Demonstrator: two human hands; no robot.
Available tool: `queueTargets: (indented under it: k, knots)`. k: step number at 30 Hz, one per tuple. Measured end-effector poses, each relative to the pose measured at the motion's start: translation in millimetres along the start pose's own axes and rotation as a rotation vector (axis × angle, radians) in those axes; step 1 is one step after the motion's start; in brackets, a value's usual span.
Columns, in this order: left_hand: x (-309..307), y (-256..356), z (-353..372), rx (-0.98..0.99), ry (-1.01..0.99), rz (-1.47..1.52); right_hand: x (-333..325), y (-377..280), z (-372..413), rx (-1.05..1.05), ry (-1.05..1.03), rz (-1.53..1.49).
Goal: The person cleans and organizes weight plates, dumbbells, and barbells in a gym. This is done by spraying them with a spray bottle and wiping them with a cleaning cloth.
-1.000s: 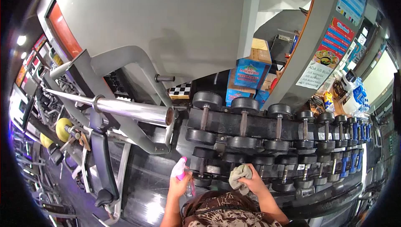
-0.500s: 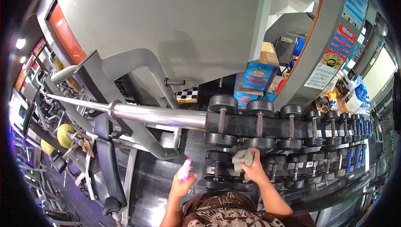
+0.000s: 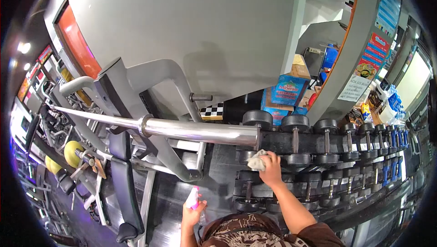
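My left hand (image 3: pixel 191 215) is closed round a spray bottle (image 3: pixel 193 197) with a white and pink trigger head, low and left of the dumbbell rack. A crumpled pale cloth (image 3: pixel 256 161) is gripped in my right hand (image 3: pixel 272 172). The cloth is against the front head of the leftmost upper-row dumbbell (image 3: pixel 257 118), partly covering it. Just below the cloth lies a lower-row dumbbell (image 3: pixel 249 188). Directly above and left of my right hand is the thick end of a chrome barbell (image 3: pixel 205 131).
Several more black dumbbells (image 3: pixel 327 140) continue to the right, with blue ones (image 3: pixel 394 169) at the far end. A grey bench-press frame (image 3: pixel 168 144) and a padded bench (image 3: pixel 125 192) stand at left. Blue cartons (image 3: pixel 287 91) are stacked behind the rack.
My right hand and the cloth have gone from between the two rows up and left to the leftmost upper dumbbell. The view has shifted; the left hand still holds the spray bottle.
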State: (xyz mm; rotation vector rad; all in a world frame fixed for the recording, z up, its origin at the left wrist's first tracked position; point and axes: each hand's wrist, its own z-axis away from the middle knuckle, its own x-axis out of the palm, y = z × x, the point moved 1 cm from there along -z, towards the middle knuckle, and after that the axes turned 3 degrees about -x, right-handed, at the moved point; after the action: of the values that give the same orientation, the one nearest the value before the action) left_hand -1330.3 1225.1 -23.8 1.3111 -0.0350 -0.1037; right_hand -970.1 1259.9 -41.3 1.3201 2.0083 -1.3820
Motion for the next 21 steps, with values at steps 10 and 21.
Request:
queueTargets:
  k: [10, 21]
  knots:
    - [-2, -13, -13, -0.064, -0.144, 0.056, 2, -36, -39, 0.161, 0.214, -0.150]
    - [13, 6, -21, -0.074, -0.298, 0.061, 4, 11, 24, 0.229, -0.010, 0.015]
